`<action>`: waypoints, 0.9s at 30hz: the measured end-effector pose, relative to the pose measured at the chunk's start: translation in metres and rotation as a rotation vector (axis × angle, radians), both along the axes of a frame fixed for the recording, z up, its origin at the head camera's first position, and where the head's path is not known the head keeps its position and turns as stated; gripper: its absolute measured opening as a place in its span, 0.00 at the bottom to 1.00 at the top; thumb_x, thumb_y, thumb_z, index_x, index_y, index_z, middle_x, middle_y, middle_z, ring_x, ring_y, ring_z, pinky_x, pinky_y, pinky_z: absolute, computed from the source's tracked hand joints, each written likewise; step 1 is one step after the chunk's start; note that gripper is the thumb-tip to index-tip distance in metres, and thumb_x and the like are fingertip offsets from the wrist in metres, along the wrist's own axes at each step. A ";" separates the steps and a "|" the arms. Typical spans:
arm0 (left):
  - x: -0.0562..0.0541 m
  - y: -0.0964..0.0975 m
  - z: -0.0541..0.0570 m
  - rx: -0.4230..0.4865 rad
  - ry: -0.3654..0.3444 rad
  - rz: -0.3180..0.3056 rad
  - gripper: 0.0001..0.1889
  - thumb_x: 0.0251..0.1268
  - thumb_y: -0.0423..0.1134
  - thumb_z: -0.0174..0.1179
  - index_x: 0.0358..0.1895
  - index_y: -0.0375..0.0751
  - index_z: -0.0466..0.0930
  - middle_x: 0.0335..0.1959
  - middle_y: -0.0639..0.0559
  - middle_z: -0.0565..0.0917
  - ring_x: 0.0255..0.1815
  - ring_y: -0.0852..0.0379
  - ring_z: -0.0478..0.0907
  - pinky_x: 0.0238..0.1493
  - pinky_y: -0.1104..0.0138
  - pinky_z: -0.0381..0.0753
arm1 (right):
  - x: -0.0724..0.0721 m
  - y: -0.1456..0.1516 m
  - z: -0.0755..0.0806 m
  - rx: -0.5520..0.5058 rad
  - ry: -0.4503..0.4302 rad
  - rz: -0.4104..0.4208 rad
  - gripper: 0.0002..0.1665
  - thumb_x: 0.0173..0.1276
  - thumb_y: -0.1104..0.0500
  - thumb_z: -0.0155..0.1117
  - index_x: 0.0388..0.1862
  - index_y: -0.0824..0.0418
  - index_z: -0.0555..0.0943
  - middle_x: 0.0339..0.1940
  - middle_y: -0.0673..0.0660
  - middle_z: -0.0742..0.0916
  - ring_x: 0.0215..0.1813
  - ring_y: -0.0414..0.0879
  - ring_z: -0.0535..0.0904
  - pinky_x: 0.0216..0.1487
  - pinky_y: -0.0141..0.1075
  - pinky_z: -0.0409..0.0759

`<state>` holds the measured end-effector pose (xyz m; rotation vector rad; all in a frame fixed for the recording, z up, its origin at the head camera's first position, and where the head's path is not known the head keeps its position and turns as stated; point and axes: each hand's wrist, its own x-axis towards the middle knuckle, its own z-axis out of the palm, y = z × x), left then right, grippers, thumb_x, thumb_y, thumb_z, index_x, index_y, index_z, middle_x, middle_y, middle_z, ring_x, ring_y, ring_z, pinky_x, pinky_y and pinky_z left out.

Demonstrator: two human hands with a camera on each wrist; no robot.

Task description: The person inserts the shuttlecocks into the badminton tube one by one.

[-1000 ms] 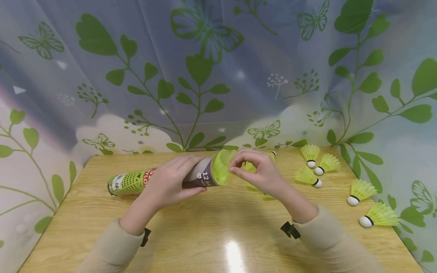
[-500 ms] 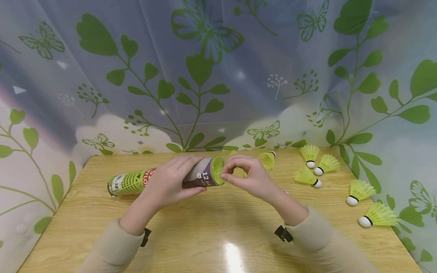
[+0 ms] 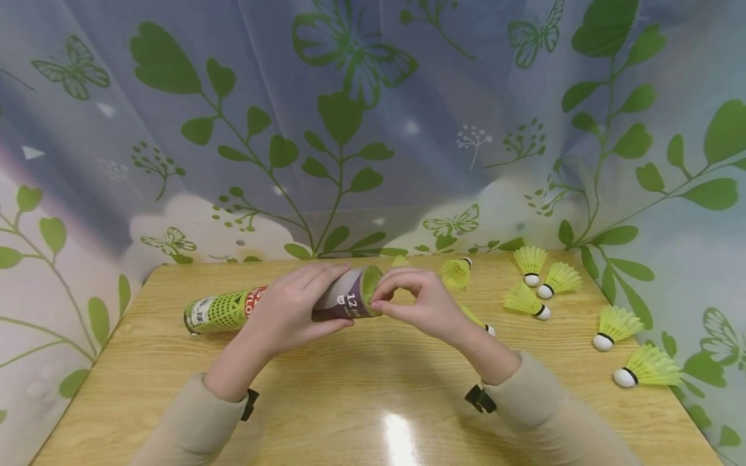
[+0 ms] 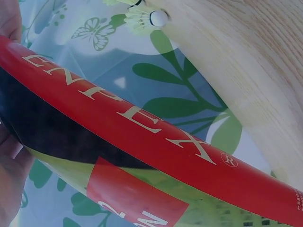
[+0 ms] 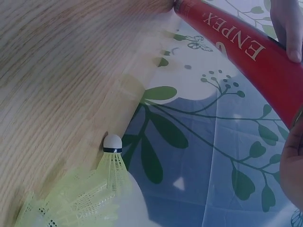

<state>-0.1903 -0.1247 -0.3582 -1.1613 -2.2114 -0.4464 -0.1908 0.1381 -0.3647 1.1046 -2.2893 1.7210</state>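
Observation:
A printed shuttlecock tube (image 3: 344, 301) lies slantwise over the table, its mouth towards the right. Wrapped over its middle, my left hand (image 3: 285, 307) grips it with the thumb on the near side. My right hand (image 3: 428, 304) is at the mouth, thumb and index finger pinched together just at the rim. Between them is a yellow-green shuttlecock (image 3: 371, 279), mostly inside the tube and largely hidden by the fingers. In the left wrist view the red side of the tube (image 4: 142, 113) reads ENPEX; the right wrist view also shows the tube (image 5: 246, 52).
Several yellow shuttlecocks (image 3: 527, 301) with white corks lie on the right of the wooden table (image 3: 350, 395). One shuttlecock (image 3: 456, 273) rests behind my right hand, another (image 3: 478, 318) partly under its wrist. A leaf-patterned curtain (image 3: 373, 162) hangs behind the table.
The right hand has moved left to the tube's mouth, and the shuttlecock skirt that stuck out has gone inside. The left hand and tube have stayed in place.

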 end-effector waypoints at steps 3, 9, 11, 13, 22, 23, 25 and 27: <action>0.000 0.000 0.000 -0.003 -0.004 0.000 0.45 0.46 0.50 0.85 0.68 0.34 0.79 0.57 0.40 0.89 0.55 0.44 0.88 0.54 0.53 0.91 | 0.001 0.002 0.002 -0.006 -0.012 0.011 0.05 0.64 0.73 0.74 0.37 0.66 0.90 0.39 0.62 0.92 0.46 0.38 0.86 0.63 0.36 0.86; 0.000 -0.003 0.000 -0.010 -0.031 0.018 0.44 0.46 0.50 0.86 0.68 0.35 0.79 0.58 0.41 0.89 0.56 0.44 0.88 0.55 0.53 0.91 | -0.003 0.008 0.004 -0.039 -0.015 0.010 0.06 0.64 0.75 0.73 0.39 0.68 0.90 0.41 0.64 0.92 0.47 0.38 0.87 0.63 0.36 0.86; 0.001 -0.004 0.001 -0.016 -0.042 0.029 0.44 0.47 0.51 0.85 0.68 0.36 0.78 0.59 0.41 0.88 0.57 0.44 0.88 0.57 0.53 0.91 | -0.006 0.011 0.005 -0.052 -0.022 -0.011 0.07 0.64 0.75 0.73 0.39 0.69 0.90 0.41 0.64 0.92 0.47 0.37 0.87 0.61 0.36 0.87; 0.001 -0.006 0.001 -0.021 -0.051 0.040 0.45 0.47 0.52 0.85 0.69 0.37 0.78 0.59 0.42 0.88 0.58 0.44 0.87 0.57 0.53 0.90 | -0.010 0.015 0.005 -0.056 -0.029 -0.034 0.07 0.64 0.76 0.73 0.40 0.70 0.90 0.41 0.64 0.92 0.47 0.37 0.87 0.59 0.35 0.88; 0.001 -0.010 0.001 -0.011 -0.029 0.033 0.46 0.46 0.52 0.85 0.69 0.37 0.78 0.58 0.41 0.88 0.58 0.43 0.88 0.58 0.51 0.91 | -0.036 0.038 -0.002 -0.055 -0.141 -0.166 0.08 0.68 0.72 0.72 0.45 0.67 0.91 0.46 0.58 0.93 0.47 0.35 0.88 0.56 0.30 0.89; 0.001 -0.010 0.001 -0.010 -0.026 0.032 0.46 0.46 0.52 0.85 0.69 0.37 0.78 0.58 0.41 0.88 0.57 0.43 0.88 0.58 0.51 0.91 | -0.039 0.040 -0.004 -0.053 -0.160 -0.181 0.09 0.69 0.71 0.72 0.46 0.66 0.90 0.46 0.58 0.93 0.47 0.35 0.88 0.55 0.30 0.89; 0.001 -0.011 0.000 -0.010 -0.021 0.030 0.46 0.46 0.53 0.85 0.70 0.36 0.78 0.58 0.41 0.88 0.57 0.43 0.88 0.58 0.51 0.91 | -0.045 0.045 -0.007 -0.050 -0.198 -0.204 0.09 0.70 0.69 0.73 0.48 0.67 0.90 0.47 0.56 0.93 0.47 0.35 0.89 0.54 0.29 0.89; 0.001 -0.011 0.000 -0.009 -0.016 0.028 0.46 0.46 0.53 0.85 0.70 0.36 0.78 0.58 0.40 0.88 0.57 0.43 0.88 0.59 0.51 0.90 | -0.052 0.050 -0.012 -0.043 -0.230 -0.220 0.11 0.71 0.68 0.72 0.51 0.71 0.88 0.48 0.56 0.93 0.47 0.35 0.88 0.53 0.29 0.89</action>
